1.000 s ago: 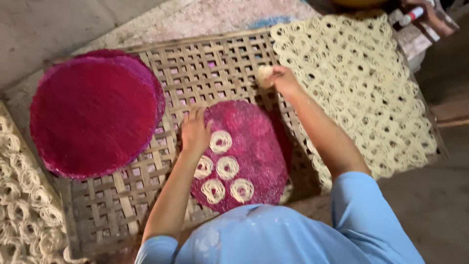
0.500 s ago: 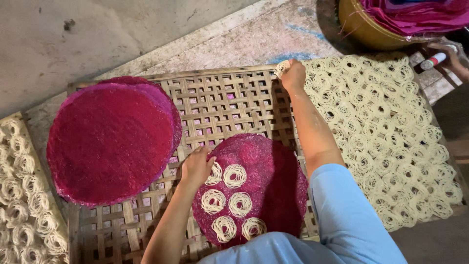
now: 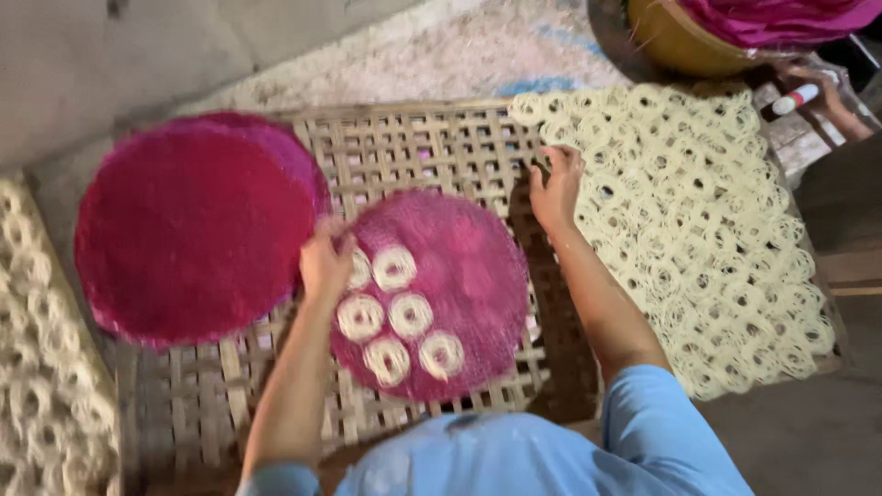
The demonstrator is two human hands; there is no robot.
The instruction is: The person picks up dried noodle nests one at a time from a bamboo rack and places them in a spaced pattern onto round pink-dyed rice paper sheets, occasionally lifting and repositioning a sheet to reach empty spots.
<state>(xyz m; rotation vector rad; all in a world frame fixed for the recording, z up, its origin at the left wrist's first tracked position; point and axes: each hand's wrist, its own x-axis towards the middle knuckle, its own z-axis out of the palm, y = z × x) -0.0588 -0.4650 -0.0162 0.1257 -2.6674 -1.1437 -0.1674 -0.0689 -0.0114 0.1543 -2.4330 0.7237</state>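
Observation:
A round pink mesh mat (image 3: 469, 266) lies on a woven bamboo tray (image 3: 413, 156). Several pale noodle coils (image 3: 409, 312) sit on the mat's left half. My left hand (image 3: 326, 262) rests on the mat's left rim beside the top coils, fingers bent and holding nothing. My right hand (image 3: 556, 188) reaches to the left edge of a wide sheet of pale noodle coils (image 3: 698, 230). Its fingertips pinch a coil at that edge. Both arms come out of blue sleeves at the bottom.
A stack of larger pink round mats (image 3: 193, 230) lies on the tray's left side. More pale coils (image 3: 37, 367) fill the far left. A yellow basin (image 3: 689, 41) with pink mats stands top right, beside another person's hand (image 3: 831, 106) with a marker.
The view has shifted down and left. My right hand has moved from the sheet's top corner down along its left edge. My left hand has slid towards the mat's left rim.

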